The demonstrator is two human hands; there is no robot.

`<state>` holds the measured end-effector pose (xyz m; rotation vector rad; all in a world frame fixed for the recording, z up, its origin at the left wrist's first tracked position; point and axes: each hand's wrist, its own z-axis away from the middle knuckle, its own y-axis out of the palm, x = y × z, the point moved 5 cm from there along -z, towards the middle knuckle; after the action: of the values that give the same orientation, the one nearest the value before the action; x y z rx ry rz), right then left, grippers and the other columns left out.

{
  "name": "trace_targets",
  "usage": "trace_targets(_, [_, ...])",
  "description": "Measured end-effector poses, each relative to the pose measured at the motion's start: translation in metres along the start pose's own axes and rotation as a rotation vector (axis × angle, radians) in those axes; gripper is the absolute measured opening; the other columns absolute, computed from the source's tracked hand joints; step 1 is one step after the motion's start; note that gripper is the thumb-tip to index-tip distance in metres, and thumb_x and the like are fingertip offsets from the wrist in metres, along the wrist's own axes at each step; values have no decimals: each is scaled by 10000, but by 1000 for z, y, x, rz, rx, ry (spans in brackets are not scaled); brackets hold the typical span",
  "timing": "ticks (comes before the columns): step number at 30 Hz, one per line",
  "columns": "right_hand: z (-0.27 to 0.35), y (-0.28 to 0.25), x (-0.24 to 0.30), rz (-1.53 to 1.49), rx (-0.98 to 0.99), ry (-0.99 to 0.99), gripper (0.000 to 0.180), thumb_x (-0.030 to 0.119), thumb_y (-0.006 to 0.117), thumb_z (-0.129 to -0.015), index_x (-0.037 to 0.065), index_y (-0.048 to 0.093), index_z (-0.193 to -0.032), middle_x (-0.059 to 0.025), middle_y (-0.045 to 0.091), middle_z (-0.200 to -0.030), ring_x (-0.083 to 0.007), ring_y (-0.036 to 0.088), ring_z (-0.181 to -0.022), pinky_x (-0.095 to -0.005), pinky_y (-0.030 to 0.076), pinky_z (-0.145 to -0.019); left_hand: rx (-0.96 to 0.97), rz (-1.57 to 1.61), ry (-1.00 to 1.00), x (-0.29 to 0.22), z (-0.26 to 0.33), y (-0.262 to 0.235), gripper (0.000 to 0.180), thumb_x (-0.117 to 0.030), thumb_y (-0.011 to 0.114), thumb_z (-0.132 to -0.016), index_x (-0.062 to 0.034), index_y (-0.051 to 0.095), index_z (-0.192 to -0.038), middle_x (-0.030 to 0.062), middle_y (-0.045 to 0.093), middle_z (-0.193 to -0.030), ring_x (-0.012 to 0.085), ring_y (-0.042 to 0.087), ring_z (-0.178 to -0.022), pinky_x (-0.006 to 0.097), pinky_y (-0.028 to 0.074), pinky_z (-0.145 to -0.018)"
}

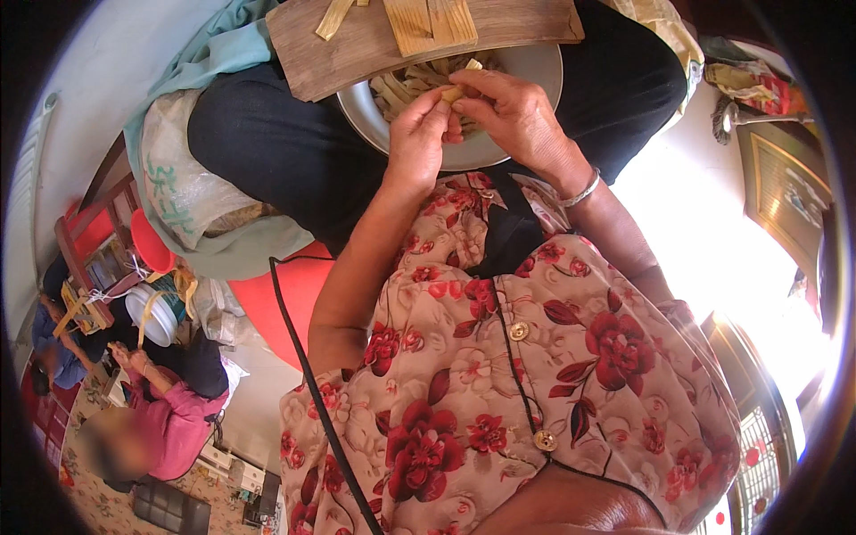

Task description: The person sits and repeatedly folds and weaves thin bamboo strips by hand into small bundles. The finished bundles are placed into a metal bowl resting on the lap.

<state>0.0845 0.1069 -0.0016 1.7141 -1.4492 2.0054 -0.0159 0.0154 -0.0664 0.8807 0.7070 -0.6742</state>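
My left hand [417, 134] and my right hand [522, 116] meet over a metal basin [546, 134] in my lap. Between the fingertips of both is a short, pale yellow strip [453, 94], pinched from each side; its material is not plain from here. Many similar dull strips [392, 93] lie in the basin, partly hidden by my hands. Across the far side of the basin rests a brown wooden board [330, 67], with a lighter wood block [423, 27] on top. Beside the block lies another loose strip [333, 18].
My dark-trousered legs flank the basin, over a pale green cloth [267, 245] and a whitish woven sack [174, 169]. A black cable [308, 366] hangs down on the left. At far left, a person in pink [178, 428] holds a long strip near a white basin [152, 314].
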Motion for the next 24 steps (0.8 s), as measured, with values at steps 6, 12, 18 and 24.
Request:
trace_targets(6, [-1, 10, -5, -94, 40, -31, 205, 93, 633, -813, 9, 654, -998, -161, 664, -903, -313, 663, -825, -356, 532, -741, 23, -211, -15, 0, -1, -10, 244, -195, 485, -1007, -2, 630, -1038, -19, 528, -721, 64, 462, -635, 228, 395, -563])
trace_targets(12, [3, 15, -2, -115, 122, 61, 197, 49, 556, -815, -11, 634, -985, -182, 652, -923, -349, 646, -866, -377, 525, -772, -24, -482, 199, 3, 1, -11, 275, -222, 510, -1000, 4, 632, -899, -27, 533, -696, 50, 432, -603, 220, 362, -535])
trace_targets(18, [8, 14, 1, -58, 152, -16, 207, 18, 521, -813, -21, 612, -994, -193, 644, -923, -374, 633, -869, -406, 521, -768, 76, -326, 31, 1, 7, -3, 306, -281, 521, -992, -28, 612, -845, -33, 510, -658, 58, 396, -554, 212, 329, -519])
trace_targets(24, [3, 0, 23, -33, 150, -184, 196, -16, 547, -807, -3, 605, -993, -166, 634, -905, -358, 631, -851, -387, 525, -753, 431, 596, -525, 6, 22, 12, 331, -335, 483, -995, -124, 499, -740, -69, 326, -560, 62, 295, -477, 219, 266, -483])
